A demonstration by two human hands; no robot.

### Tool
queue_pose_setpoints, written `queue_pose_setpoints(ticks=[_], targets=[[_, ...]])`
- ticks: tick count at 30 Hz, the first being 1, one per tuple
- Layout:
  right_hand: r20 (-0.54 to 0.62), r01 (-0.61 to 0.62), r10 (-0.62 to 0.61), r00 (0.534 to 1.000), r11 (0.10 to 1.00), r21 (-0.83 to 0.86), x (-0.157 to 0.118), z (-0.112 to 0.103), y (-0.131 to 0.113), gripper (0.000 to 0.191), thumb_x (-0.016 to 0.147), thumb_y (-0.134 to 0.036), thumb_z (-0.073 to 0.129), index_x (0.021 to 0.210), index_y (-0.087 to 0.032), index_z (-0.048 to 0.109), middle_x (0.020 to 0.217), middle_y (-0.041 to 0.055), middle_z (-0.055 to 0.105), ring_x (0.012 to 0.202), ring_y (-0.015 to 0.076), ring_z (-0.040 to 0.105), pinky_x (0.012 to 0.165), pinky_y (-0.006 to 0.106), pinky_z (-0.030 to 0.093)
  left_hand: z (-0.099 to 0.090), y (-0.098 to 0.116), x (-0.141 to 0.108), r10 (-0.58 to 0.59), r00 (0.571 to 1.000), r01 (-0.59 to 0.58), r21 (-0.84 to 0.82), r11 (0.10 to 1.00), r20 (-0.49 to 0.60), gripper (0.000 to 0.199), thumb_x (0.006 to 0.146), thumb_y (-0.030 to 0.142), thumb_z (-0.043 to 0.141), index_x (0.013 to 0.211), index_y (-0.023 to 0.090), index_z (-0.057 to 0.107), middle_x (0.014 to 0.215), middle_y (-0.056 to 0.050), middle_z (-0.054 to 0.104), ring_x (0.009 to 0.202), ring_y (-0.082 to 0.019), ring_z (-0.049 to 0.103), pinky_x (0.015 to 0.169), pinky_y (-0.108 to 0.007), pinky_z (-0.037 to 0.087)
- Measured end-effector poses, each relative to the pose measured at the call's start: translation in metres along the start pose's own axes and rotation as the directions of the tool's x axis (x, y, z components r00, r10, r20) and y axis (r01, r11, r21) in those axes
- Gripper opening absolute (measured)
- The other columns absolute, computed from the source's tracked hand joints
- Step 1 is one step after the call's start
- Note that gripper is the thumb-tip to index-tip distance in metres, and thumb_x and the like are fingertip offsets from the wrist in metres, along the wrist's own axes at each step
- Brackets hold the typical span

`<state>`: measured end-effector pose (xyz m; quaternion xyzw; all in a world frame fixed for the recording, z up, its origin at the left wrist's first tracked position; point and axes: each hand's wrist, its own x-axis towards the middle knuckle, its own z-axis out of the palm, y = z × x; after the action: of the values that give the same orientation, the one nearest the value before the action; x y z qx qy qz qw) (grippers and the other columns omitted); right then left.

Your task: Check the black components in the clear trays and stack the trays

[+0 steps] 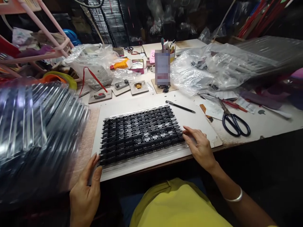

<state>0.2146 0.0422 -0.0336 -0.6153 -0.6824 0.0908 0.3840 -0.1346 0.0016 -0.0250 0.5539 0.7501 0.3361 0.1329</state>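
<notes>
A clear plastic tray (142,154) lies on a white board (201,126) at the table's front edge. Rows of black connector-like strips (139,132) with small pale pins fill most of it. At the tray's front left corner, my left hand (86,189) has thumb and fingers closed on the edge. My right hand (200,146) pinches the right edge, by the ends of the black rows. Whether the fingertips also touch a black strip is hard to make out. Behind the tray's right corner lies a black pen (181,106).
Stacked clear trays (35,126) rise at the left. Black-handled scissors (234,123) lie at the right. Small blocks with metal fittings (139,87), a phone-like screen (162,67) and crumpled plastic bags (208,69) stand behind. A pink rack (47,28) leans in at upper left.
</notes>
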Motion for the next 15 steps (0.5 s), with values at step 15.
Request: queue_pose_setpoints(ticks=[15], targets=[[0.075, 0.113, -0.108, 0.991, 0.99, -0.08, 0.022, -0.003, 0.017, 0.033, 0.097, -0.032, 0.037, 0.126, -0.02, 0.049, 0.104, 0.0075, 0.067, 0.097, 0.0225, 0.059, 0.081, 0.039, 0.039, -0.005, -0.003, 0.007, -0.038, 0.998, 0.046, -0.144, 0.988, 0.058, 0.044, 0.086, 0.048, 0.048, 0.122, 0.025, 0.057, 0.128, -0.003, 0.059, 0.123, -0.021, 0.049, 0.109, -0.04, 0.032]])
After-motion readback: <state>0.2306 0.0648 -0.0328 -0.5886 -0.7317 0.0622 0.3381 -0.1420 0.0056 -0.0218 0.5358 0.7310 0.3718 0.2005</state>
